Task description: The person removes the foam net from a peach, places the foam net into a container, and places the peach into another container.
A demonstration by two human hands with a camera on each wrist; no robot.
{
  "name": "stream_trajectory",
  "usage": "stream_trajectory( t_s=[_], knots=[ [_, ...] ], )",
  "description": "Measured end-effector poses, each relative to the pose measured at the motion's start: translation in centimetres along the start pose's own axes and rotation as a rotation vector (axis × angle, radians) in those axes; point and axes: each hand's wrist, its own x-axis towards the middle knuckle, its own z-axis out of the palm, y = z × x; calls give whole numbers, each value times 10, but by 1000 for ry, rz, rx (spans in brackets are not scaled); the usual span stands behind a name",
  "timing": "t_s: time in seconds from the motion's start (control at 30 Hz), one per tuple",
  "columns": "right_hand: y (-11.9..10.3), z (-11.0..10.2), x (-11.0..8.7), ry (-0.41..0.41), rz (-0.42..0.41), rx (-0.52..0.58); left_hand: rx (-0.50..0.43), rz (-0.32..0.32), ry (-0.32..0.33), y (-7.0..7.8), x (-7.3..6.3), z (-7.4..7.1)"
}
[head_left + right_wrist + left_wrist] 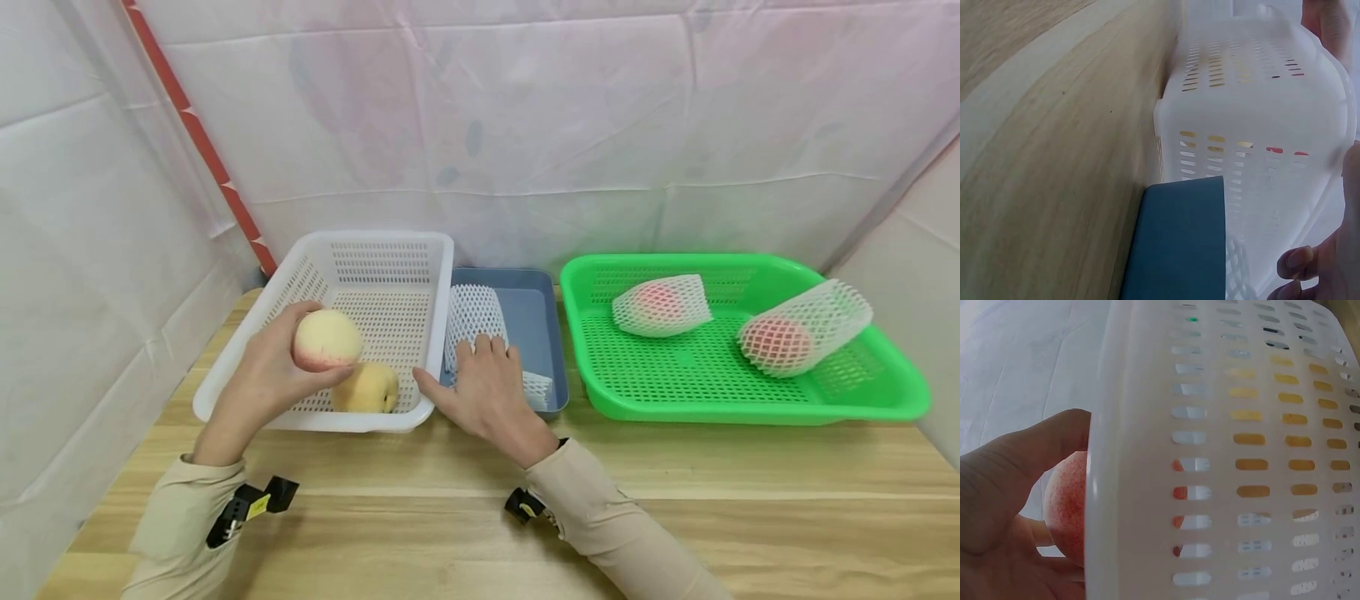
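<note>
My left hand [273,362] grips a pale yellow peach [327,337] with a pink blush, holding it over the front left of a white basket [431,308]. In the left wrist view the peach [1067,506] shows between thumb and fingers, partly hidden by the basket's wall. Beneath it in the basket lies a yellow fruit [367,388] with a dark spot at one end. My right hand [491,387] is over a blue-grey tray [536,312], fingers loosely bent above a white foam net sleeve [476,310], thumb near the basket's rim. Another foam net [537,387] lies at the tray's front.
To the right stands a green basket [675,408] holding two pink fruits in foam nets, one netted fruit [660,306] at left and another netted fruit [783,342] at right. All containers are on a wooden table [420,517]. White cloth [525,125] hangs behind.
</note>
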Motion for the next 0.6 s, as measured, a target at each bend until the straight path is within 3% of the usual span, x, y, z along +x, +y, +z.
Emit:
stream_trajectory(
  t_s=[0.2,0.4,0.6],
  knots=[
    [-1,1,0,0,1,-1,20,-7,-11,-6,-1,-2],
    [-3,0,-1,-6,3,7,55,-62,-32,-12,-2,-5],
    [-2,0,-1,-12,17,18,81,-46,-41,-16,0,-7]
  ],
)
